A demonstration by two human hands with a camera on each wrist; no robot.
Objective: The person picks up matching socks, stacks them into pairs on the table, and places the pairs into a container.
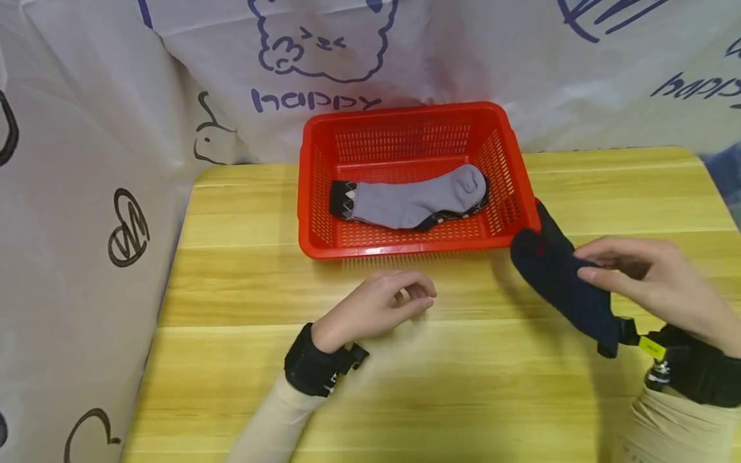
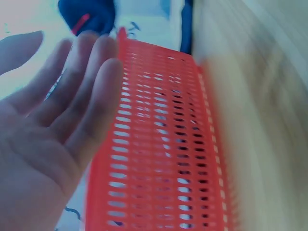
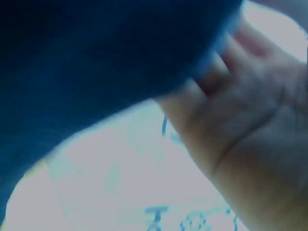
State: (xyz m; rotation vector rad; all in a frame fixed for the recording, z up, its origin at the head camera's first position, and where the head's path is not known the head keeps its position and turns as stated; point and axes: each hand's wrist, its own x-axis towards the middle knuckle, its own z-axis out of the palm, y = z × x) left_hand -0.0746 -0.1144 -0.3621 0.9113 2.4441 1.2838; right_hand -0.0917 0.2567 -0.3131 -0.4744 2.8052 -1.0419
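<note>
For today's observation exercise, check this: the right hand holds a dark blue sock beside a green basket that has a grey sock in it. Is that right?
Not quite: the basket is red, not green, as the head view shows. The rest stands: the right hand holds the dark blue sock beside it, and a grey sock lies inside.

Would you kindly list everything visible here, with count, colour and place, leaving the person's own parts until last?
basket: one, red plastic mesh, at the back middle of the table.
grey sock: one, grey with a dark patterned cuff, lying inside the basket on something dark.
dark sock: one, navy with a red mark, held just right of the basket.
table: one, light yellow wood.
backdrop sheet: one, white with dark blue and black doodles, behind and left of the table.
left hand: resting on the table in front of the basket, holding nothing.
right hand: pinching the dark sock.
wrist straps: two, black, one on each wrist.
</note>
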